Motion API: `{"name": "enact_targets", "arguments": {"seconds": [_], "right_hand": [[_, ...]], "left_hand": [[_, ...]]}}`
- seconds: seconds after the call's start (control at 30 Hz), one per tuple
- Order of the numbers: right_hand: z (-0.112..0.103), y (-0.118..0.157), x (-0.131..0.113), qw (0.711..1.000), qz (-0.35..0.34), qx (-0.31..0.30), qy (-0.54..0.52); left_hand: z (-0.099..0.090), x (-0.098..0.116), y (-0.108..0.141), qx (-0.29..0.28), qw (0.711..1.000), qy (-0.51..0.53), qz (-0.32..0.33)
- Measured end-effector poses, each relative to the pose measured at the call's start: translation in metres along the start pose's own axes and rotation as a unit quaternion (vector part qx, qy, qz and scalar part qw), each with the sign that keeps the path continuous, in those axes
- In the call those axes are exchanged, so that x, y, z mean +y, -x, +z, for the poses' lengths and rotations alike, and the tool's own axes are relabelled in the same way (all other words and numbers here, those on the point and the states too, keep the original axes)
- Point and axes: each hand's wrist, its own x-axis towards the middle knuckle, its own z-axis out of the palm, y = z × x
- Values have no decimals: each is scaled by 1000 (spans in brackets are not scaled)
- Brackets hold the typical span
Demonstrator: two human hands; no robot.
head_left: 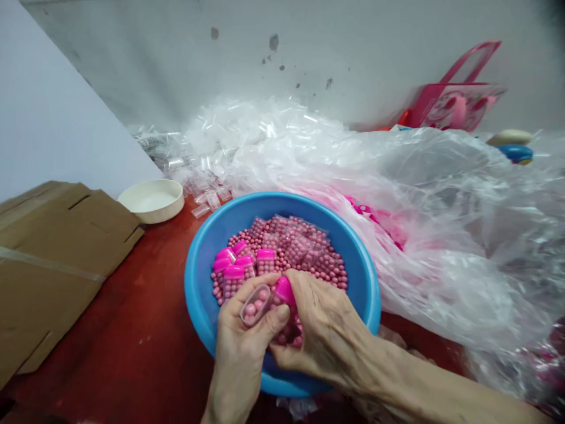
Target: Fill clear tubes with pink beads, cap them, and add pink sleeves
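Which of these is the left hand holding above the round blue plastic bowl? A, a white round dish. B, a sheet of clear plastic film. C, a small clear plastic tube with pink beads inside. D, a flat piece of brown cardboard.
C. The left hand pinches the small clear plastic tube, with pink beads visible inside, above the round blue plastic bowl.

Two hands: left hand (236, 347), right hand (324, 330). One blue plastic basin (282, 203). Five pink-capped tubes (233, 284) in basin. One uncapped clear tube (256, 305) with pink beads, in left hand. One pink cap (285, 291) at right hand. Pink beads (329, 265) in basin, too many to count. Empty clear tubes (212, 200), heap, too many to count. One white round dish (152, 200). One flattened cardboard carton (57, 253). One pink bag (454, 100).
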Motion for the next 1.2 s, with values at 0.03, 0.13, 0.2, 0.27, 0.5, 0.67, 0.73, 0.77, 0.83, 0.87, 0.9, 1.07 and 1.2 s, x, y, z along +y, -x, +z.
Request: {"name": "enact_targets", "arguments": {"seconds": [0.03,0.13,0.2,0.27,0.5,0.67,0.73,0.77,0.83,0.87,0.9,1.07,1.2], "right_hand": [[1,0,-2,1000,-8,1,11],[3,0,-4,998,-24,4,55],[4,-1,-4,996,-31,6,87],[4,-3,-4,994,-41,-5,101],[2,-6,1,993,42,-86,-70],[-12,-9,13,905,155,-171,-356],[-18,-10,17,881,179,-176,-401],[-20,-10,18,879,188,-171,-403],[-22,-8,19,891,194,-155,-379],[-22,-6,19,900,189,-151,-362],[-20,-4,19,910,181,-146,-345],[-6,7,14,951,126,-55,-277],[-3,6,8,950,144,-35,-274]], "left_hand": [[-1,-1,0,4,1000,-11,7],[-3,-4,0,30,999,-40,20],[-5,-5,0,37,998,-53,20],[-6,-6,0,34,997,-61,14],[1,1,-4,57,998,8,-17],[5,9,-7,42,994,76,-65],[6,9,-7,34,995,79,-56],[6,9,-7,31,995,79,-50],[6,9,-6,31,996,78,-43],[6,8,-5,36,996,76,-43],[6,8,-5,42,995,74,-43],[6,6,-3,57,996,51,-38],[6,5,-3,44,998,37,-24]]}}
